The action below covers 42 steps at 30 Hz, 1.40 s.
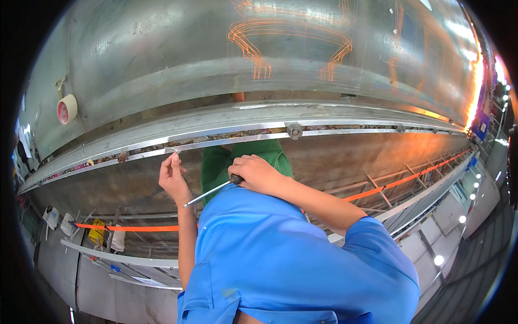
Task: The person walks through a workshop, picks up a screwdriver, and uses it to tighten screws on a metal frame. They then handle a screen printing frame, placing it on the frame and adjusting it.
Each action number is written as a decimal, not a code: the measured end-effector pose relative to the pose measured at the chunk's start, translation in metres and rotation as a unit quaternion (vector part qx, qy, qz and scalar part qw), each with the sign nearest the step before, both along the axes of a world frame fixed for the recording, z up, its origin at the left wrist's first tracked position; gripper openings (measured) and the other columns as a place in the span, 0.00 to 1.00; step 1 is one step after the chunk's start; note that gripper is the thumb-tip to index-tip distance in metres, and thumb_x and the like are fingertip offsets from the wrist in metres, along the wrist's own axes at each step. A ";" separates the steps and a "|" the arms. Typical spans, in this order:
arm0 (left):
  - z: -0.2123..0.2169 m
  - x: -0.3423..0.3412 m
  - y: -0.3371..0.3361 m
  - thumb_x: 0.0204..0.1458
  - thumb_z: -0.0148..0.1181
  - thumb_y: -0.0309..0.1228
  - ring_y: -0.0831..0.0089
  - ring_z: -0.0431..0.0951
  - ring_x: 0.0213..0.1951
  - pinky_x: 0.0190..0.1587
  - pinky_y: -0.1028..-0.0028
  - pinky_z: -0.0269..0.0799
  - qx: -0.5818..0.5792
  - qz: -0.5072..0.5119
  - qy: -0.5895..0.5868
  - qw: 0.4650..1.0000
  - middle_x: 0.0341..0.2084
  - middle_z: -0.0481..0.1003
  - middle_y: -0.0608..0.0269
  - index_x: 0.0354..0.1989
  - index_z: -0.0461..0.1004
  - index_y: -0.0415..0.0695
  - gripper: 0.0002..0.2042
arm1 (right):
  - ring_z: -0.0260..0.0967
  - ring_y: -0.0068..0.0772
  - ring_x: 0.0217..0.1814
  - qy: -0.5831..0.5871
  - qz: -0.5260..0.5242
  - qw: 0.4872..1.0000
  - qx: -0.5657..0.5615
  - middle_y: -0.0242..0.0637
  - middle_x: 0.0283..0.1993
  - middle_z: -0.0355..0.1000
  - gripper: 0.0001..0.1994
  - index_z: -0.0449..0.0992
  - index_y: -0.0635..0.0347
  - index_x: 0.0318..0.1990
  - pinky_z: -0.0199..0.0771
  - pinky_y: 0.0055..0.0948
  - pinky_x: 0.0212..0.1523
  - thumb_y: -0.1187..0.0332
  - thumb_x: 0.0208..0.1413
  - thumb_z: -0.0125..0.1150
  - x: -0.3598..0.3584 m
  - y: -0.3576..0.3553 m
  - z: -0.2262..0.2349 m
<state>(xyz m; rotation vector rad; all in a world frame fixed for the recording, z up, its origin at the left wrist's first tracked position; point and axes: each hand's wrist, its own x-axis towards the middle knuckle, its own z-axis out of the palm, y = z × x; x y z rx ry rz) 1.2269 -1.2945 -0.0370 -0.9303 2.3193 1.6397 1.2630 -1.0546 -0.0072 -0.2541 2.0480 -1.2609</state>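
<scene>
My right hand (254,171) is closed round a screwdriver (208,194) with a dark handle, held in front of my body. Its thin metal shaft points down to the left, toward my left forearm. My left hand (174,177) is raised to the long metal rail (232,141), thumb and fingers pinched together at its near strip. Whatever sits between those fingertips is too small to make out. A narrow slot with dark, mottled filling runs along the rail. Round knob-like fittings stand in it, one of them a grey knob (294,130) right of my hands.
Beyond the rail rises a large curved metal sheet (162,43) with orange curved lines on it. A tape roll (67,109) hangs at its left. Behind me, an orange strap (372,191) runs along a metal-framed railing. A yellow container (97,231) stands at lower left.
</scene>
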 end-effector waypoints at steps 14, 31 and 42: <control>0.002 -0.017 0.020 0.51 0.64 0.24 0.75 0.78 0.28 0.33 0.78 0.74 0.020 0.090 -0.024 0.995 0.27 0.77 0.60 0.32 0.73 0.39 0.06 | 0.68 0.42 0.40 0.042 -0.012 0.999 -0.001 0.37 0.32 0.69 0.09 0.72 0.56 0.29 0.69 0.39 0.43 0.75 0.37 0.63 -0.015 0.008 -0.001; 0.036 -0.003 -0.011 0.51 0.60 0.19 0.78 0.74 0.23 0.29 0.79 0.73 0.019 0.117 -0.011 0.993 0.23 0.71 0.67 0.33 0.68 0.41 0.07 | 0.67 0.42 0.40 0.006 0.016 0.999 0.030 0.37 0.33 0.68 0.09 0.73 0.55 0.31 0.67 0.39 0.43 0.74 0.40 0.64 -0.027 0.017 0.010; 0.034 0.136 -0.125 0.59 0.44 0.30 0.82 0.66 0.25 0.29 0.79 0.69 -0.103 0.053 -0.173 0.978 0.31 0.70 0.67 0.53 0.71 0.41 0.16 | 0.68 0.42 0.39 0.036 0.063 0.997 -0.010 0.37 0.31 0.69 0.07 0.73 0.56 0.29 0.67 0.39 0.41 0.75 0.38 0.63 -0.040 -0.017 0.002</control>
